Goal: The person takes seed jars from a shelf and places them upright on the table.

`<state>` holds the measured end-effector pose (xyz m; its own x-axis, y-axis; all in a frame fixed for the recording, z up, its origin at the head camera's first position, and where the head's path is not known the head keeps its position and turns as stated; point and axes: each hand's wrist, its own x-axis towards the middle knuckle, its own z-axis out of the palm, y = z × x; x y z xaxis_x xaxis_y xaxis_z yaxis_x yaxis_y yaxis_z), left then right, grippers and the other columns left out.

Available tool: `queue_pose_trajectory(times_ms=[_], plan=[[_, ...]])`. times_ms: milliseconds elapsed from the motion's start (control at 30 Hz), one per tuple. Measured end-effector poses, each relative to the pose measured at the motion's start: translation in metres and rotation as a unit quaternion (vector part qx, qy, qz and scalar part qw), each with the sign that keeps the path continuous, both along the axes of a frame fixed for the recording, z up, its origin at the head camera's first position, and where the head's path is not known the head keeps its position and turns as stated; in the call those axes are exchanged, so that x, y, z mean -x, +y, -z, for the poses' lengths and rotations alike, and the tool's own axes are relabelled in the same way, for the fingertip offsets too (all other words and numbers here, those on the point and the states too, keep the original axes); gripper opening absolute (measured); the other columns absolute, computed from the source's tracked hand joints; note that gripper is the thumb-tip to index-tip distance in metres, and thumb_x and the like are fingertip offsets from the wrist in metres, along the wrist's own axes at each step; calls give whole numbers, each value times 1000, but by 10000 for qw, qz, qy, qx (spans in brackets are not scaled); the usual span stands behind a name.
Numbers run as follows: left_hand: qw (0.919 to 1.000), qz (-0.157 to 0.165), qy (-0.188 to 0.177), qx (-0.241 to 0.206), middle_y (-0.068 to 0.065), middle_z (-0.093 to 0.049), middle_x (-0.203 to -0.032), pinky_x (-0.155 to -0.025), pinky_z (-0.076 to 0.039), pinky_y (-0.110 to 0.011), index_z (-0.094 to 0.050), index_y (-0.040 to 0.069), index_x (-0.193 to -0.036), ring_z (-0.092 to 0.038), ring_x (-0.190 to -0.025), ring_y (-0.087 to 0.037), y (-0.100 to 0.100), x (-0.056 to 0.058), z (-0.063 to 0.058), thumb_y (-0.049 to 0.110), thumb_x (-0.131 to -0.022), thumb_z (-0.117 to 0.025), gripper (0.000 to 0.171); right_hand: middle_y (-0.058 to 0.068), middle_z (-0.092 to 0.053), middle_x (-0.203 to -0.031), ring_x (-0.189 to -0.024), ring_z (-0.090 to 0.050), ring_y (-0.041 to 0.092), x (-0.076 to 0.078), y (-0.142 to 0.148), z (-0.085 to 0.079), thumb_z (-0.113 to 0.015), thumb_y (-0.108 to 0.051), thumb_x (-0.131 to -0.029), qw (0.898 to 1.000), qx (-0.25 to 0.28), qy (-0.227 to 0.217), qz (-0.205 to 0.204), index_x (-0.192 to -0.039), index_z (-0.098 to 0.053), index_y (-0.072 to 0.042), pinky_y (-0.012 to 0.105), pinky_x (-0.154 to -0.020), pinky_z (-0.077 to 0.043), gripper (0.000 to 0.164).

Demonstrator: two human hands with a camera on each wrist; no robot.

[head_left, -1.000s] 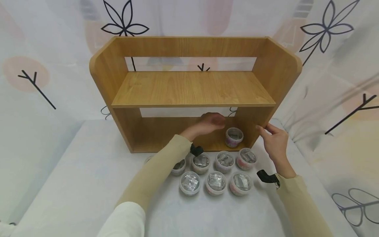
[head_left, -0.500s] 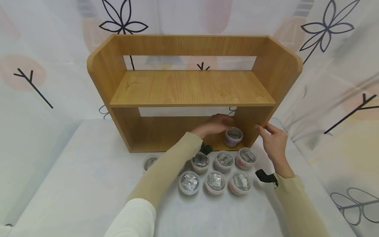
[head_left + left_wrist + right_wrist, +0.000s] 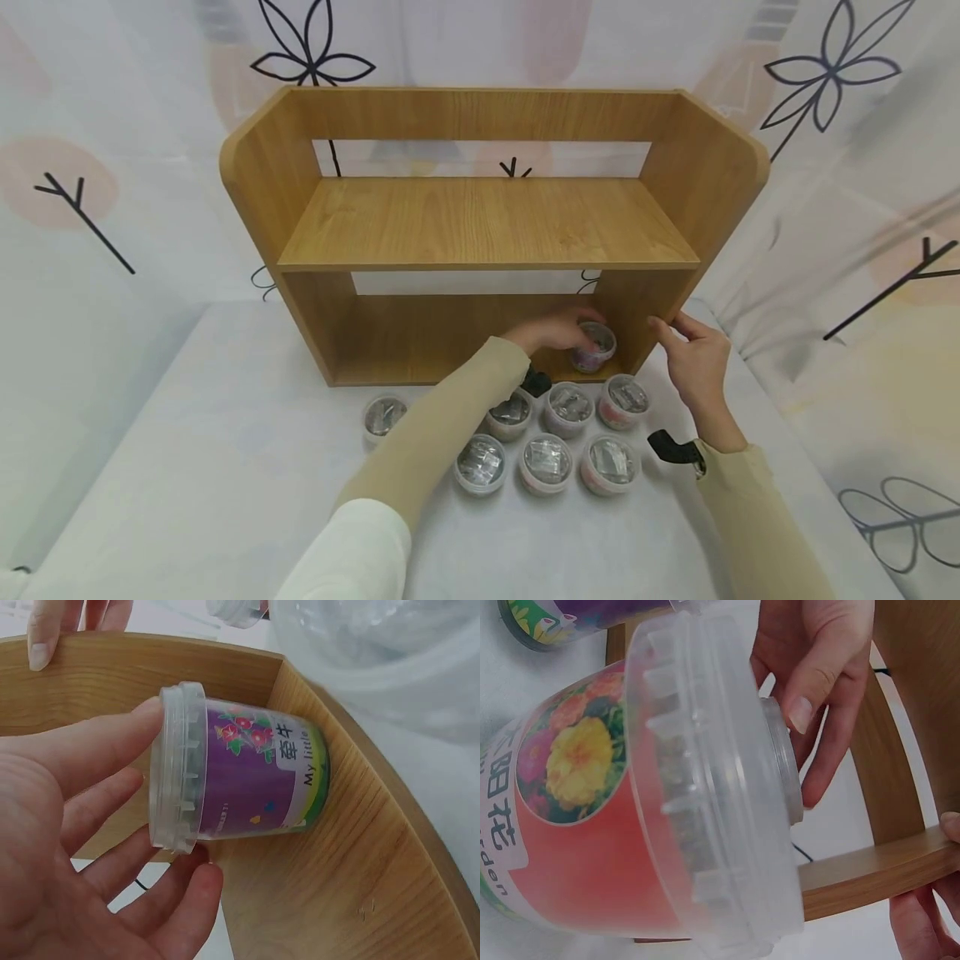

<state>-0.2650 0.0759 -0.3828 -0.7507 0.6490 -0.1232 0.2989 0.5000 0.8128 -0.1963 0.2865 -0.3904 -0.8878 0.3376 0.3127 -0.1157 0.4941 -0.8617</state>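
My left hand [image 3: 558, 329] reaches into the lower level of a wooden shelf unit [image 3: 487, 225]. It holds a purple-labelled plastic tub [image 3: 255, 765] by its clear lid, thumb on the near rim and fingers round the other side. That tub stands upright on the bottom board, close to the right side panel [image 3: 637, 321]. The front edge of this panel is pinched by my right hand [image 3: 693, 358], with the thumb inside and fingers outside. Just in front of the shelf, a red-labelled tub [image 3: 592, 817] with a flower picture fills much of the right wrist view.
Several lidded tubs stand in two rows on the white table [image 3: 187, 450], among them a front-row tub [image 3: 546, 462]. A tub [image 3: 382, 414] at the left is partly covered by my left sleeve [image 3: 442, 417]. Patterned cloth [image 3: 862, 250] surrounds the table.
My left hand has moved right, from beside and behind the purple tub to its lid, and now holds it. The right hand keeps its grip on the side panel.
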Motion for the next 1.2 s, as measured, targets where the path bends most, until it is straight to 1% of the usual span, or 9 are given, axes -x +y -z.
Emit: queue_pose_trajectory(times_ms=[133, 267, 400, 500, 600, 733, 867, 1033, 1200], plan=[[9998, 140, -77, 127, -8, -52, -138, -91, -45, -24, -54, 9, -141, -51, -116, -16, 1, -3, -2, 12, -87, -76, 59, 13, -66, -124, -123, -59, 24, -1, 0, -1, -71, -35, -93, 10000, 40, -86, -7, -126, -69, -7, 48, -102, -48, 44], [9990, 293, -49, 335, -9, -50, -141, -94, -44, -24, -50, 8, -145, -50, -119, -18, 2, -5, -4, 13, -85, -78, 66, 13, -66, -125, -123, -59, 25, -1, 0, -1, -70, -35, -93, 9999, 46, -107, -18, -127, -68, -6, 49, -102, -47, 45], [9980, 294, 16, 556, -9, -49, -142, -97, -43, -24, -48, 9, -145, -49, -123, -19, 4, -5, -3, 13, -83, -80, 70, 14, -66, -125, -123, -59, 24, -1, 0, -1, -70, -35, -93, 10000, 32, -74, -25, -127, -68, -6, 49, -102, -47, 44], [9975, 243, 79, 659, -8, -49, -141, -98, -42, -24, -49, 9, -145, -48, -123, -18, 5, -5, -2, 13, -82, -81, 70, 13, -66, -124, -123, -59, 24, -1, 0, -1, -70, -35, -93, 10000, 20, -58, -23, -126, -68, -6, 49, -102, -47, 44], [9978, 225, 117, 610, -9, -50, -140, -96, -43, -24, -49, 8, -145, -49, -122, -18, 4, -5, -2, 12, -82, -81, 71, 13, -66, -124, -122, -59, 23, -1, 0, -1, -70, -35, -93, 10000, -3, -43, -8, -126, -69, -6, 48, -101, -48, 43], [9987, 214, 193, 420, -10, -51, -139, -94, -44, -23, -49, 6, -144, -50, -119, -18, 1, -4, -2, 11, -82, -81, 70, 13, -67, -123, -121, -60, 24, 0, 1, 0, -70, -35, -93, 10000, -54, 11, -24, -125, -69, -6, 48, -100, -49, 43], [9989, 213, 310, 297, -9, -52, -137, -93, -44, -22, -49, 6, -143, -51, -118, -17, -4, -6, -7, 12, -83, -81, 68, 14, -67, -122, -121, -60, 24, 0, 1, 0, -70, -35, -93, 10000, -59, 36, -50, -125, -69, -5, 48, -100, -49, 43], [9986, 222, 420, 219, -11, -52, -138, -93, -44, -22, -48, 5, -144, -50, -120, -19, -10, -12, -19, 12, -84, -80, 68, 14, -66, -124, -123, -59, 25, -1, 0, -1, -69, -36, -94, 10000, -40, -40, -78, -125, -69, -5, 50, -102, -47, 44], [9956, 186, 829, 384, -7, -55, -135, -92, -43, -20, -52, 9, -142, -51, -118, -17, -12, -16, -28, 17, -82, -82, 69, 14, -66, -125, -123, -59, 26, -2, 1, -2, -69, -36, -94, 9999, -78, -73, -77, -126, -69, -5, 50, -101, -48, 45]])
